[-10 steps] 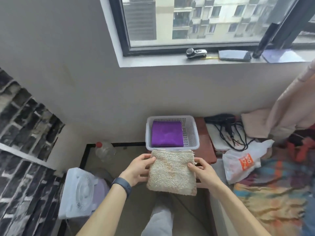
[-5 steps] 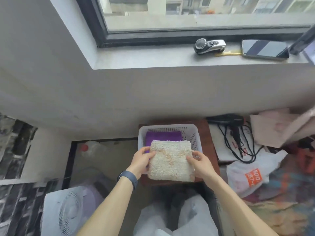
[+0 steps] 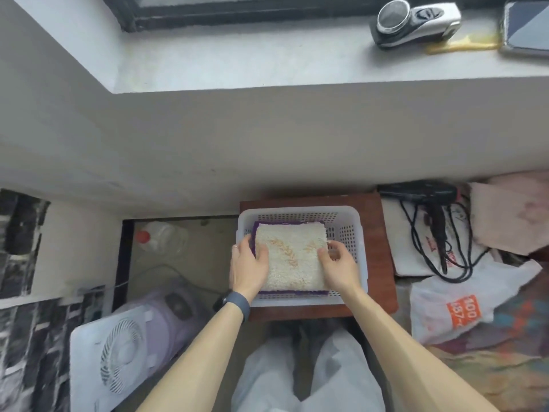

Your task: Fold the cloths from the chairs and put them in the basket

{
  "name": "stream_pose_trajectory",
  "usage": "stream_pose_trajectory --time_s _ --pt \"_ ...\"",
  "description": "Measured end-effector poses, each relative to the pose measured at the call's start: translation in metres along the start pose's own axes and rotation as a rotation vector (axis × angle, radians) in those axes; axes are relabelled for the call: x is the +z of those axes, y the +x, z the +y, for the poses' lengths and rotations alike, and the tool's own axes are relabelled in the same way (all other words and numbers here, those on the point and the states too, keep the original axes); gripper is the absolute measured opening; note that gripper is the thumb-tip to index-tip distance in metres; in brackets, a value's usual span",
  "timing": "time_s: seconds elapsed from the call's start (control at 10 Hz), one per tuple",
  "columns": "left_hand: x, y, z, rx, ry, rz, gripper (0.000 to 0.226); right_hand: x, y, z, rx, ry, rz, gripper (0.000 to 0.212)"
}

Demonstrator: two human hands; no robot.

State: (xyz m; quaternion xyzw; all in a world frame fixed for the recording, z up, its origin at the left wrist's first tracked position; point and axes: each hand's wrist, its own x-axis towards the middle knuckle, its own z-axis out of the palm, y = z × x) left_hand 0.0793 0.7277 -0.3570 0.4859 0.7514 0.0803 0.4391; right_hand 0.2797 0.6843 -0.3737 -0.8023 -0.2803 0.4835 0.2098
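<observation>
A white perforated basket (image 3: 347, 230) stands on a dark red wooden stool (image 3: 380, 257) below the window. Inside it a folded cream shaggy cloth (image 3: 292, 257) lies flat on a folded purple cloth (image 3: 292, 292), of which only the edges show. My left hand (image 3: 248, 269) holds the cream cloth's left edge, thumb on top. My right hand (image 3: 337, 267) holds its right edge, fingers curled over the side. Both hands are inside the basket.
A black hair dryer (image 3: 424, 193) with a tangled cord lies on a white bag right of the stool. A white plastic bag (image 3: 463, 304) sits at the lower right, a white fan (image 3: 118, 352) at the lower left. A shaver (image 3: 413, 20) rests on the windowsill.
My hands carried the folded cream cloth forward from in front of the basket and lowered it onto the purple cloth inside. My head tilted further down.
</observation>
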Motion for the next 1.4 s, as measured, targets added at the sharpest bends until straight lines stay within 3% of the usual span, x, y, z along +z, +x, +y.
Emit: stream_pose_trajectory --time_s 0.1,0.2,0.3,0.4,0.6,0.8,1.0,1.2,1.3,1.4 --pt "0.005 -0.014 -0.002 0.324 0.346 0.152 0.057 0.001 -0.01 0.004 -0.076 -0.056 0.139 0.049" --pt "0.013 -0.014 -0.002 0.565 0.58 0.115 0.06 0.007 -0.023 0.005 -0.462 -0.401 0.261 0.046" --pt "0.019 -0.007 -0.013 0.53 0.757 0.002 0.065 0.016 -0.025 0.007 -0.623 -0.726 0.064 0.058" --pt "0.015 0.009 -0.028 0.514 0.794 -0.096 0.065 0.01 -0.008 0.012 -0.525 -0.837 -0.182 0.065" --pt "-0.014 0.044 -0.036 0.658 0.984 -0.276 0.076 -0.011 0.024 0.015 -0.519 -1.078 -0.286 0.07" --pt "-0.009 0.05 -0.043 0.697 1.041 -0.255 0.089 -0.007 0.033 0.027 -0.482 -1.062 -0.318 0.073" --pt "-0.005 0.061 -0.048 0.723 1.074 -0.209 0.089 0.001 0.044 0.033 -0.517 -1.05 -0.266 0.072" --pt "-0.008 0.053 -0.039 0.644 1.115 -0.276 0.084 0.0 0.036 0.023 -0.482 -1.113 -0.303 0.073" --pt "-0.019 0.042 -0.02 0.667 1.102 -0.292 0.082 -0.01 0.02 0.001 -0.488 -1.129 -0.275 0.068" --pt "-0.034 0.024 0.002 0.783 1.086 -0.291 0.065 -0.023 -0.002 -0.029 -0.507 -1.066 -0.287 0.042"
